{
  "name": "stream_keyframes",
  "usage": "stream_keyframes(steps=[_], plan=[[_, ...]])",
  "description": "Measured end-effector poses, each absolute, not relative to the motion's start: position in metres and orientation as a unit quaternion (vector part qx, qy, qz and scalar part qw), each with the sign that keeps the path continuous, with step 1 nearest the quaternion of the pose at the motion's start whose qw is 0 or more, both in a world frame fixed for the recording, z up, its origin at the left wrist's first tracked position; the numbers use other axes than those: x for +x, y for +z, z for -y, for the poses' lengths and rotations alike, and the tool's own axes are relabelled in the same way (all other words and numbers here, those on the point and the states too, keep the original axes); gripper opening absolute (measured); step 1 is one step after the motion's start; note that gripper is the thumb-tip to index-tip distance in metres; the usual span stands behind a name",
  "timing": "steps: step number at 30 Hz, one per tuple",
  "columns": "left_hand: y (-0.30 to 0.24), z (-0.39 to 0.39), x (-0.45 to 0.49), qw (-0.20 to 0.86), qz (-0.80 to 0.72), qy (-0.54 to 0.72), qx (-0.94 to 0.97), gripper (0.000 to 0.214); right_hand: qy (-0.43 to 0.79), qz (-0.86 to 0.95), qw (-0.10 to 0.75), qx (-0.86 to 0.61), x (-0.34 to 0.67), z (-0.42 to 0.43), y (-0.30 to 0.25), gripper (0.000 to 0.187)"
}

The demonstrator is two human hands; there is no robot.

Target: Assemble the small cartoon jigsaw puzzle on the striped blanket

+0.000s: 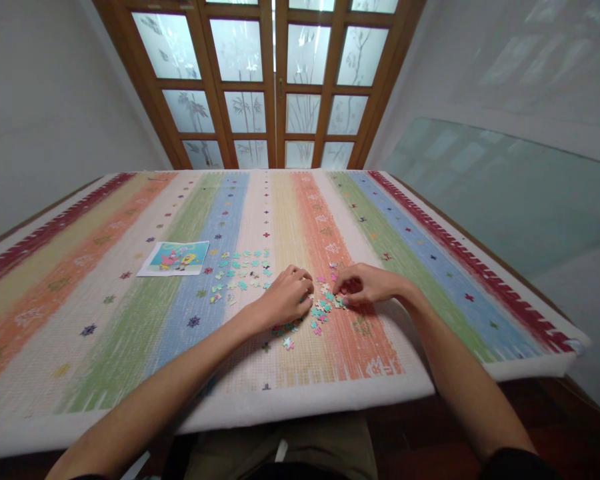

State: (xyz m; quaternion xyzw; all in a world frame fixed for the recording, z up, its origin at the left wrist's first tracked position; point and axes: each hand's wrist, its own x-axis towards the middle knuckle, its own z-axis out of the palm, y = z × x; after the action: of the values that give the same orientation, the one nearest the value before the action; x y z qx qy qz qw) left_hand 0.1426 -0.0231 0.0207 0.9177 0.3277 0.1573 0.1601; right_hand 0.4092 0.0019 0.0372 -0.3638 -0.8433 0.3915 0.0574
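Small jigsaw pieces lie scattered on a striped cloth (130,347) that covers a table. My left hand (286,298) rests with curled fingers on a loose pile of pieces (320,310) in front of me. My right hand (365,283) sits just right of that pile, its fingertips pinched together over the pieces; what they hold is too small to name. A second group of mostly teal pieces (243,270) is spread out to the left of my left hand.
A printed cartoon reference picture (175,258) lies on the cloth at the left. Wooden doors with frosted glass panes (275,80) stand behind the table. A glass sheet (505,193) leans along the right wall. The table's near edge is close to my lap.
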Motion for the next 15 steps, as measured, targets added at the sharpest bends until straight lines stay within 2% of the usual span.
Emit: stream_keyframes(steps=[6, 11, 15], plan=[[0.0206, 0.0201, 0.1479, 0.201, -0.335, 0.192, 0.9, 0.006, 0.417, 0.825, 0.035, -0.38, 0.4104, -0.0028, 0.0393, 0.022], [0.0188, 0.0185, 0.1498, 0.186, -0.331, 0.237, 0.894, 0.006, 0.438, 0.807, 0.04, -0.393, 0.4125, -0.0041, 0.0399, 0.017], [0.0152, 0.0182, 0.1478, 0.185, -0.311, 0.209, 0.909, 0.01, 0.46, 0.793, 0.058, -0.394, 0.4149, -0.0056, 0.0404, 0.018]])
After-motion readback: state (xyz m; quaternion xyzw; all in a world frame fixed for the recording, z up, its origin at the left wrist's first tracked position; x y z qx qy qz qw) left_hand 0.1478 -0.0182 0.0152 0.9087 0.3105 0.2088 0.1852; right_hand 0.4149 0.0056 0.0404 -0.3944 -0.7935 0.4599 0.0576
